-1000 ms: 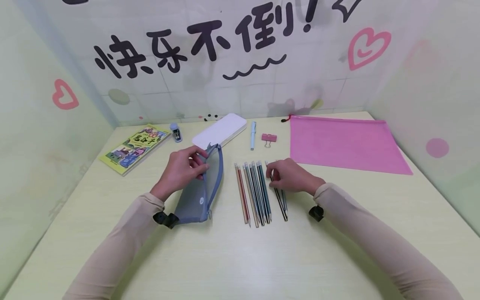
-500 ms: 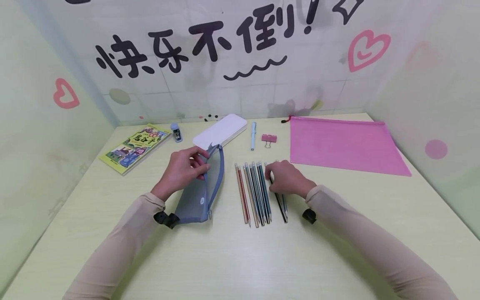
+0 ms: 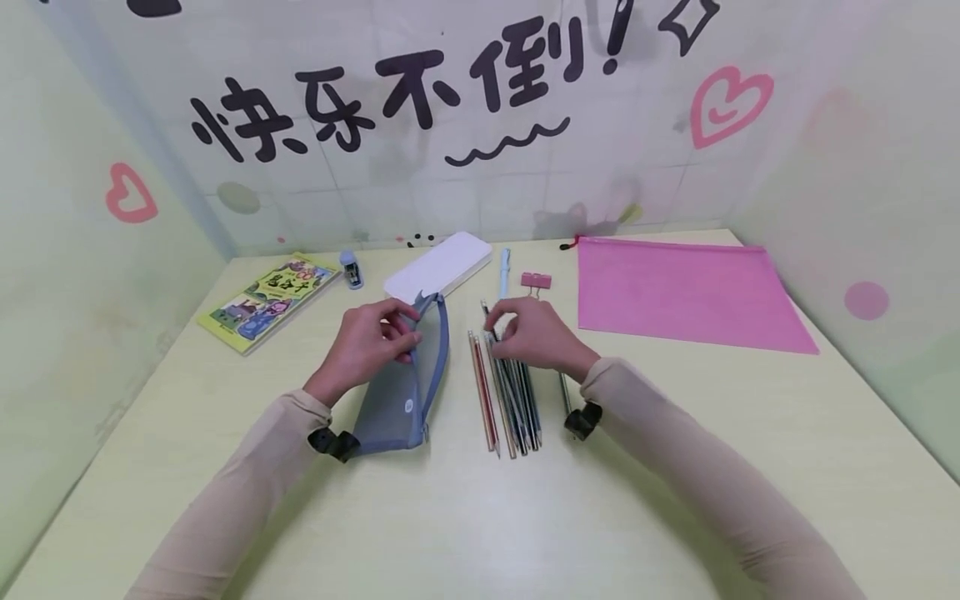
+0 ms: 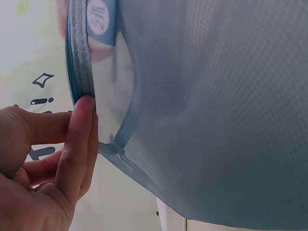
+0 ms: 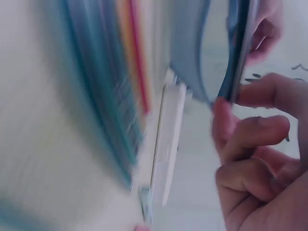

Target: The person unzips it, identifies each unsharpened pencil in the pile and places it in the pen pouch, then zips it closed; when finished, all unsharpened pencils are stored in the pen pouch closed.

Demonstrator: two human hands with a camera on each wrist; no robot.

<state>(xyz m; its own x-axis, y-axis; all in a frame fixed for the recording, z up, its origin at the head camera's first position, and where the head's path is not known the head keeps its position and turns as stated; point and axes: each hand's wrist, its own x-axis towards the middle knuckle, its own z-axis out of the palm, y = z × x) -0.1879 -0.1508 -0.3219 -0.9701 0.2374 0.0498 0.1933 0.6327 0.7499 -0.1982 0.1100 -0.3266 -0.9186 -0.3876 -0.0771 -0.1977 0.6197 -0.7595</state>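
My left hand point(image 3: 363, 343) pinches the zipped edge of a blue-grey mesh pencil pouch point(image 3: 387, 408), holding its mouth apart; the left wrist view shows thumb and fingers on the zip edge point(image 4: 79, 62). Between the thumb and finger of my right hand point(image 3: 538, 335) is a dark pencil point(image 5: 244, 48), raised over a row of pencils point(image 3: 517, 400). The row lies right of the pouch, with blue, dark, red and tan ones side by side. One more pencil point(image 3: 564, 392) lies apart on the right, partly hidden by my wrist.
Behind the pouch lies a white case point(image 3: 441, 265), beside a light blue pen point(image 3: 504, 271) and a pink binder clip point(image 3: 536, 280). A pink pouch point(image 3: 690, 292) is at the back right. At the back left are a yellow book point(image 3: 270, 302) and a small blue-capped bottle point(image 3: 351, 271).
My right hand has picked up a dark pencil from the right side and carried it left, over the pencil row. My left hand keeps its hold on the pouch, nearly still.
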